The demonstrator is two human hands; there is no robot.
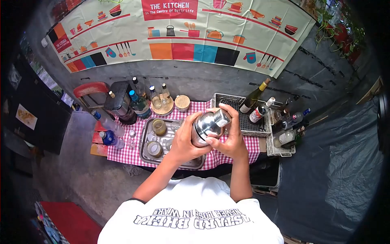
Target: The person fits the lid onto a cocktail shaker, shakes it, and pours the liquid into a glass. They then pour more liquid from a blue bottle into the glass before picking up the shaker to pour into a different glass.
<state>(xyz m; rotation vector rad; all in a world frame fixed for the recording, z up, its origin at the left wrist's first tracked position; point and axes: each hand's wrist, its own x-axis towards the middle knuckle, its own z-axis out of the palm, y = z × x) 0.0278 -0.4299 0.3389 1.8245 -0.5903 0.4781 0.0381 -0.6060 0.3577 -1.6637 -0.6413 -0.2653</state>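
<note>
Polished steel catches the light on a cocktail shaker (205,128), which is held up over the near right part of the table, its cap (222,118) leaning to the right. The left hand (187,140) is clamped around the body from the left; the right hand (232,138) grips from the right, thumb across the front and fingers curled beyond the cap. How tightly the cap sits cannot be told. If the metal is wet or the palms are slick, the shaker could slide down between them; a loose cap could let liquid spill.

Just left, a metal tray (143,147) carries a far glass (159,127) and a near glass (154,149), plus others partly hidden by the left arm. A dropped shaker would likely crack one of these. The tray rests on a checked cloth (250,147). Beyond it stand a lidded jar (182,103) and a blue-topped bottle (140,106). To the far right, a wire basket (268,132) holds a tall dark bottle (252,98) that leans right; a wide swing of the right elbow or the shaker could knock it.
</note>
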